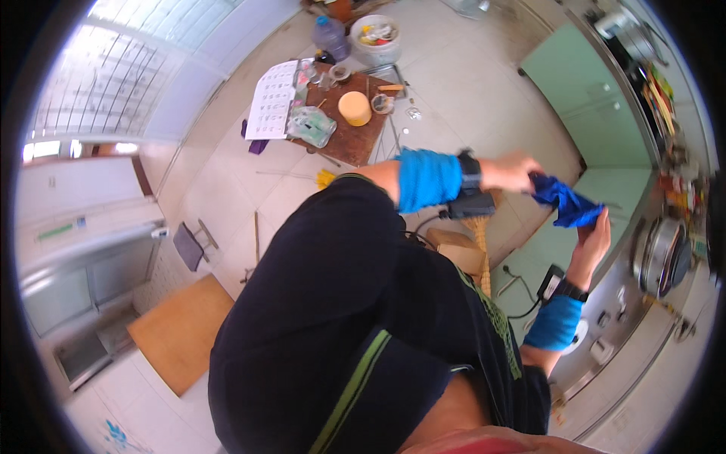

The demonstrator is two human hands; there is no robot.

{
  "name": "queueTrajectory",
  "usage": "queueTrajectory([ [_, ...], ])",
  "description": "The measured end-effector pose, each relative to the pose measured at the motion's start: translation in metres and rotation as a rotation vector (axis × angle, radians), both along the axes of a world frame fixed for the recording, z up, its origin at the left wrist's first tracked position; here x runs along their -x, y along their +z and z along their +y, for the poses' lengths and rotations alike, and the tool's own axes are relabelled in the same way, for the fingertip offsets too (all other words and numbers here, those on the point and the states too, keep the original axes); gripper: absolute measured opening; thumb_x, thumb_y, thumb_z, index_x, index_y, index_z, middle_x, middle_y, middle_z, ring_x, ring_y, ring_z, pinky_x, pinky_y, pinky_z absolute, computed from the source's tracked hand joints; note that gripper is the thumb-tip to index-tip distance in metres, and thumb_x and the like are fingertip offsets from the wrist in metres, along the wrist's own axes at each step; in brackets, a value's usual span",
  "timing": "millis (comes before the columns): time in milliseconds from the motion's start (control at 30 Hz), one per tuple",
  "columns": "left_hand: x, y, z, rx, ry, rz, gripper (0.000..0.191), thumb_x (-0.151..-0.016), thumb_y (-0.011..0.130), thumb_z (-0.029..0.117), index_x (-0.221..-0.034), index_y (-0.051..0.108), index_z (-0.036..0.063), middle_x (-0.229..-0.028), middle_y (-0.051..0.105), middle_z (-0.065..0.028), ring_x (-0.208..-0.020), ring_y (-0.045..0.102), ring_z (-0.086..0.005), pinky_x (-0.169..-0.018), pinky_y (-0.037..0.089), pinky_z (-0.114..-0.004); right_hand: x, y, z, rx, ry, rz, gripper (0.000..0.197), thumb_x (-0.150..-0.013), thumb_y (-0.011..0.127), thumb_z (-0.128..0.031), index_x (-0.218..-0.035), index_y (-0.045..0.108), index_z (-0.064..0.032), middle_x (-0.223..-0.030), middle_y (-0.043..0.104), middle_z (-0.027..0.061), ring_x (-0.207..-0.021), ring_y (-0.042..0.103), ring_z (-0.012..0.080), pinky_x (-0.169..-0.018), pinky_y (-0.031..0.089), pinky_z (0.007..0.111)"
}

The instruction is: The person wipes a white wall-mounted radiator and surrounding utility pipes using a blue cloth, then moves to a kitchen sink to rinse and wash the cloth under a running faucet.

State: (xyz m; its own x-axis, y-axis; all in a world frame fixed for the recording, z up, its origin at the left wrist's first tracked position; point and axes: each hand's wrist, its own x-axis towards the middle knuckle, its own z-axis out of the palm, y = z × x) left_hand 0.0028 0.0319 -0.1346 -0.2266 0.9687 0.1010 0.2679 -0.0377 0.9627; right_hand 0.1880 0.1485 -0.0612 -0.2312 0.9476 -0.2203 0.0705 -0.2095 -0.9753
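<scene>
My left hand [513,171] is closed on one end of a crumpled dark blue cloth [567,203]. At the cloth's other end, my right hand [592,241] holds it between the fingers. The cloth hangs bunched between both hands, in front of the green cabinet doors [615,190] and beside the counter's edge. Light blue sleeves cover both forearms, and each wrist has a black strap with a device on it. The left hand is slightly blurred, so its separate fingers are hard to tell.
Metal pots [661,258] stand on the counter at right. A cardboard box [456,249] and a straw broom [485,272] are near my body. A low wooden table [354,139] holds jars and a plastic bag. Beyond it stand a water bottle [330,38] and a white bucket [375,54].
</scene>
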Motion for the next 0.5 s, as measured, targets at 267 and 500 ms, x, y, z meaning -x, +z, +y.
queueTrajectory([
  [267, 0.09, 0.03, -0.015, -0.157, -0.04, -0.477, 0.039, -0.081, 0.045, 0.009, -0.119, 0.043, 0.0017, -0.11, 0.052, -0.0082, -0.099, 0.052, -0.0187, -0.083, 0.044, -0.031, 0.026, -0.04, 0.022, 0.473, 0.536, 0.99, 0.033, -0.091, 0.036, -0.032, -0.103, 0.052, -0.0055, -0.099, 0.059, 0.0061, -0.093, 0.055, 0.0186, -0.081, 0.044, 0.035],
  [500, 0.017, 0.063, 0.009, 0.102, 0.192, -0.628, 0.054, -0.085, 0.047, 0.032, -0.131, 0.024, 0.0135, -0.124, 0.038, -0.0042, -0.113, 0.037, -0.017, -0.095, 0.028, -0.038, 0.023, 0.016, -0.029, 0.492, 0.433, 1.188, 0.051, -0.089, 0.034, -0.04, -0.122, 0.038, -0.0012, -0.121, 0.045, 0.0157, -0.111, 0.044, 0.0299, -0.096, 0.034, 0.043],
])
